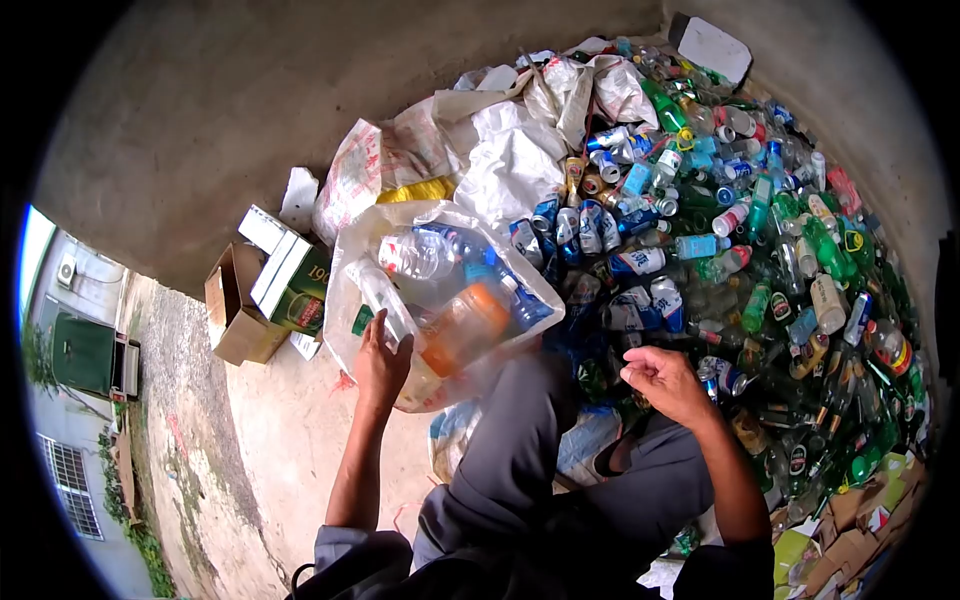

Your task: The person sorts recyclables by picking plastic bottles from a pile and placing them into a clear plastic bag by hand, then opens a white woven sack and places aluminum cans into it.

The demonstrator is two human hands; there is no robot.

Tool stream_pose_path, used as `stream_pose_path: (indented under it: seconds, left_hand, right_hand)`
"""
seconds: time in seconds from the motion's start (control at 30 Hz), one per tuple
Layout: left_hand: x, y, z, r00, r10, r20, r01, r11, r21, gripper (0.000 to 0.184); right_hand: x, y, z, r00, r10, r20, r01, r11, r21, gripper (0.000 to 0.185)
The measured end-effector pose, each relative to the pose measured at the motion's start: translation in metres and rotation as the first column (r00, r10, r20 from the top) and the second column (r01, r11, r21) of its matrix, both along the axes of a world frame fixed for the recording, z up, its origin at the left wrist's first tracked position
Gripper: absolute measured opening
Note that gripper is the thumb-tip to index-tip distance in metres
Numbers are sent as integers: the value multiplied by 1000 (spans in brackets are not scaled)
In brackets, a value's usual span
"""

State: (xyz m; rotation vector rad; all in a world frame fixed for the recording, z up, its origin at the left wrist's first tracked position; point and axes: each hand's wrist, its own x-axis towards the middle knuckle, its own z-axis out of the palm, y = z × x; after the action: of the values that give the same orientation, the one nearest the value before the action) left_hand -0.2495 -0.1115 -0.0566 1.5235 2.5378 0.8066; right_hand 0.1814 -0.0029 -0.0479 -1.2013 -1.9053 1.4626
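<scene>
My left hand (381,362) is at the near left side of an open white sack (350,250), fingers apart, by a clear bottle (374,288). Inside the sack lie several plastic bottles, among them a blurred orange one (468,322) and a clear one with a red and white label (415,254). To the right, my right hand (664,380) hovers over the near edge of a large heap of bottles and cans (700,290), its fingers curled together. Whether anything small is between those fingers I cannot make out.
Cardboard boxes (240,310) stand left of the sack. More white sacks (510,165) lie behind it against the wall (300,90). Flattened cardboard (850,550) is at the lower right. My bent knees are between my hands. A green container (84,352) stands outside at far left.
</scene>
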Motion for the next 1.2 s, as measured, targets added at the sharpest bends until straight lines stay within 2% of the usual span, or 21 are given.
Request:
stream_pose_path:
  seconds: [0.03, 0.13, 0.23, 0.37, 0.47, 0.5, 0.67, 0.73, 0.8, 0.83, 0.93, 0.97, 1.0, 1.07, 1.13, 1.2]
  left_hand:
    - [-2, 0, -2, 1000, -12, -9, 12, 1000, -14, 63]
    - [-1, 2, -9, 964, -15, -264, 30, 998, 53, 58]
    - [1, 6, -8, 972, -10, -235, 3, 1000, -28, 49]
    - [4, 7, -16, 958, -99, -269, 90, 995, -47, 42]
    - [9, 7, -14, 913, -112, -393, 81, 992, -95, 44]
    - [11, 9, -15, 928, -98, -359, 68, 993, -97, 45]
    - [26, 21, -9, 985, -86, -152, 91, 995, 31, 43]
    - [51, 31, 13, 988, -103, -119, 114, 990, 89, 38]
    - [79, 42, 31, 953, -148, -263, 193, 969, 154, 36]
    - [95, 50, 40, 935, -198, -294, 258, 949, 183, 34]
    - [166, 72, 77, 944, -325, 48, 307, 926, 221, 31]
    - [180, 80, 75, 898, -409, 163, 366, 899, 240, 31]
    - [193, 87, 72, 831, -486, 272, 420, 868, 265, 31]
    - [229, 99, 76, 594, -464, 658, 461, 866, 194, 30]
    - [249, 109, 53, 571, -737, 362, 700, 667, 254, 30]
    - [269, 113, 42, 472, -856, 213, 813, 516, 270, 31]
  right_hand:
    - [1, 0, -2, 1000, 7, 2, -7, 1000, 3, 30]
    - [6, 0, -1, 999, 21, 25, -21, 1000, -3, 30]
    - [11, 1, 1, 1000, 3, 30, -2, 1000, -21, 31]
    - [17, 4, -3, 999, 11, 33, -11, 1000, -7, 32]
    - [19, 5, 9, 998, 24, 53, -21, 999, -44, 33]
    - [22, 4, 4, 1000, 2, 2, -2, 996, -86, 34]
    - [41, 15, -4, 995, 43, 92, -46, 999, 24, 36]
    - [48, 18, -10, 990, 34, 134, -40, 998, 45, 37]
    - [57, 23, -17, 987, 43, 156, -53, 996, 65, 38]
    - [63, 28, -27, 984, 61, 170, -66, 998, 22, 39]
    - [76, 41, -35, 968, 59, 244, -46, 997, -56, 38]
    - [83, 45, -51, 972, 49, 230, -42, 999, -34, 37]
    - [88, 49, -62, 977, 5, 215, 20, 993, -114, 36]
    - [99, 59, -84, 978, -83, 193, 135, 951, -277, 35]
    - [108, 71, -109, 955, -241, 170, 284, 908, -308, 31]
    - [114, 83, -134, 891, -426, 160, 453, 794, -407, 29]
